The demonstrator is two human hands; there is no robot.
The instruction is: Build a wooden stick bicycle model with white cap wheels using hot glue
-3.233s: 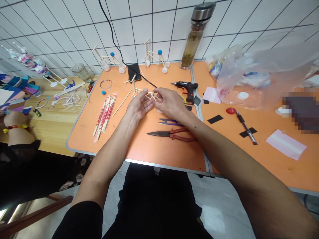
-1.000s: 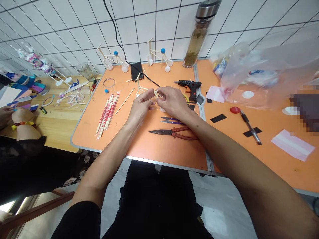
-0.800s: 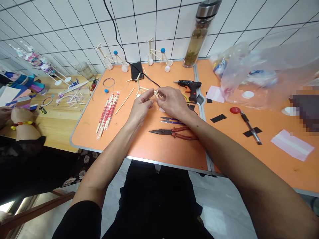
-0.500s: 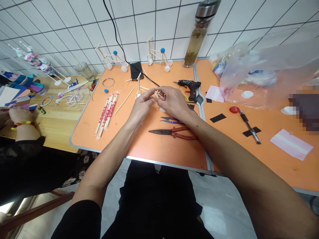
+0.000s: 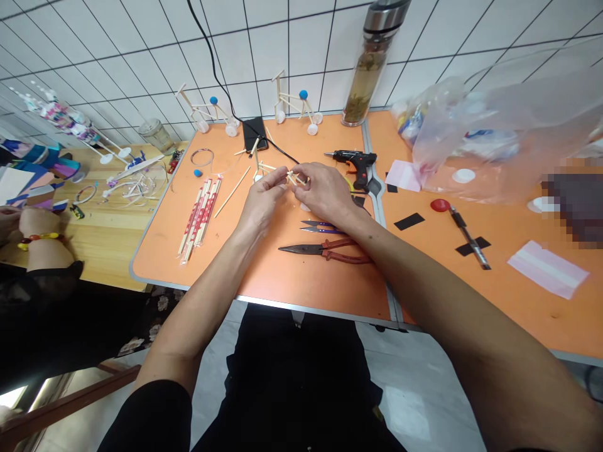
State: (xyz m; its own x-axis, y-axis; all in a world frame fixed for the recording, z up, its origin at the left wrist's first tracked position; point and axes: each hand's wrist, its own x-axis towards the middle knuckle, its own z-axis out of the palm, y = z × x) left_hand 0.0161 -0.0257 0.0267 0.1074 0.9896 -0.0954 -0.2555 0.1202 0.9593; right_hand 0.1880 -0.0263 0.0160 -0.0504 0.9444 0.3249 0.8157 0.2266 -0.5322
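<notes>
Between my hands is a small model tricycle point(image 5: 267, 166) made of thin wooden sticks, partly hidden by my fingers. My left hand point(image 5: 264, 199) grips its frame from the left, with thumb and fingers closed. My right hand point(image 5: 324, 191) pinches the sticks at its right end; the fingertips of both hands nearly meet there. Just below my right hand lie small blue-handled snips point(image 5: 316, 226) and long-nose pliers point(image 5: 306, 250) with red handles. To the left are paper-wrapped chopsticks point(image 5: 200, 216) and a loose stick point(image 5: 232, 191).
Two similar stick tricycles point(image 5: 294, 103) with blue balls stand along the tiled wall. A black phone point(image 5: 255, 134), a glue gun point(image 5: 355, 164) and a tall tea bottle point(image 5: 367, 78) are nearby. A plastic bag point(image 5: 509, 135) lies right. Another person's hand point(image 5: 40, 226) is at left.
The view has shifted slightly, so most things sit a little further left. Both hands keep hold of the stick model, with only slight finger movement.
</notes>
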